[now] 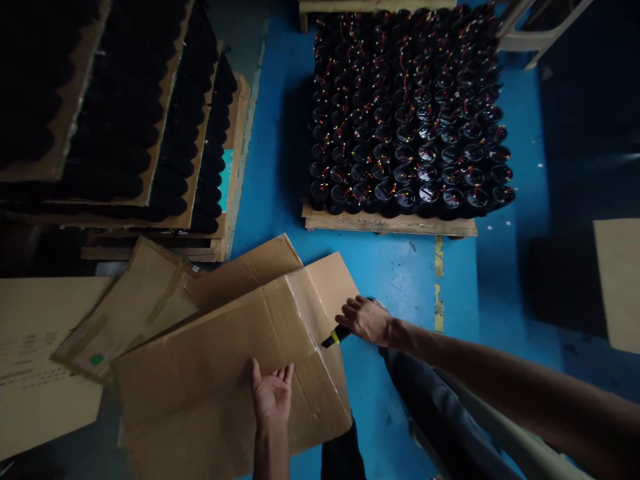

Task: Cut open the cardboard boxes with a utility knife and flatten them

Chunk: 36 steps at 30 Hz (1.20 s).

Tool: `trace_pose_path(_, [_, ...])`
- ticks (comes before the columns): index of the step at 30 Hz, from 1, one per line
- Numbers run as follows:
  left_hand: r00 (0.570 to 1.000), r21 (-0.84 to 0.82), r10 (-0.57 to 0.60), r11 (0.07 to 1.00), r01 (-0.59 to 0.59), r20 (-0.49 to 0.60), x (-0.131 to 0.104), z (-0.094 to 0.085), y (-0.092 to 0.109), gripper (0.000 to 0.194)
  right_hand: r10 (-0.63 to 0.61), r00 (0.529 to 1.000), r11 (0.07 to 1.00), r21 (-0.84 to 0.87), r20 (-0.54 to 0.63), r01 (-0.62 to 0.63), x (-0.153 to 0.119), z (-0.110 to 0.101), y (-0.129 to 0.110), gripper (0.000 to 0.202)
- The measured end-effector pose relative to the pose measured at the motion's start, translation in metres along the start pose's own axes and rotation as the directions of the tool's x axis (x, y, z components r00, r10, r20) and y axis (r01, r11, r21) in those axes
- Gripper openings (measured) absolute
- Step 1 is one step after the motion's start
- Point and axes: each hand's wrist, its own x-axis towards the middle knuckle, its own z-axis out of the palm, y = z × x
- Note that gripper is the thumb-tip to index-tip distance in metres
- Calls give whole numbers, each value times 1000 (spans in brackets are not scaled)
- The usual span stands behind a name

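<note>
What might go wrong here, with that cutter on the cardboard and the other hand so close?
1. The right hand holds a black and yellow cutter at the fold of the flattened cardboard box; the left hand lies flat on the same sheet, so a slip might reach it.
2. The person's leg is right beside the cutter, so a stroke pulled that way could catch it.
3. The sheet rests on other loose cardboard and may slide.

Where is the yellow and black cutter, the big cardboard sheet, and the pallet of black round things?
cutter [336, 337], head view, its black and yellow body
cardboard sheet [210, 373], head view, bare middle panel
pallet [390, 224], head view, front wooden edge
</note>
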Motion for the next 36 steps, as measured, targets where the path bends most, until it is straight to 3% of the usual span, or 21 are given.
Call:
trace_pose_path(5, [994, 289, 98, 951, -106, 43, -1, -8, -20, 25, 277, 957, 921, 258, 90, -291, -28, 34, -28, 26])
trace_pose_path(10, [962, 594, 236, 757, -271, 139, 9, -14, -31, 30, 393, 903, 749, 510, 171, -423, -36, 55, -52, 26])
trace_pose_path(14, [916, 762, 316, 522, -385, 246, 15, -10, -23, 43, 419, 891, 654, 623, 174, -429, -31, 64, -55, 27])
trace_pose_path(18, [864, 885, 359, 174, -432, 352, 5, -5, -16, 50, 406, 900, 633, 661, 160, -404, -21, 67, -49, 29])
trace_pose_path(20, [857, 905, 332, 21, -425, 394, -1, -4, -12, 50, 395, 905, 638, 662, 158, -394, -18, 65, -47, 30])
trace_pose_path(23, [864, 914, 298, -133, -384, 406, -2, -1, -8, 49, 386, 909, 642, 661, 159, -389, -18, 61, -47, 30])
trace_pose_path(29, [873, 909, 287, -265, -322, 393, 8, 4, -11, 56, 345, 919, 634, 675, 190, -378, -36, 66, -52, 30])
trace_pose_path(36, [866, 913, 322, -276, -299, 381, 6, -3, -15, 50, 355, 901, 610, 668, 250, -426, -47, 84, -72, 32])
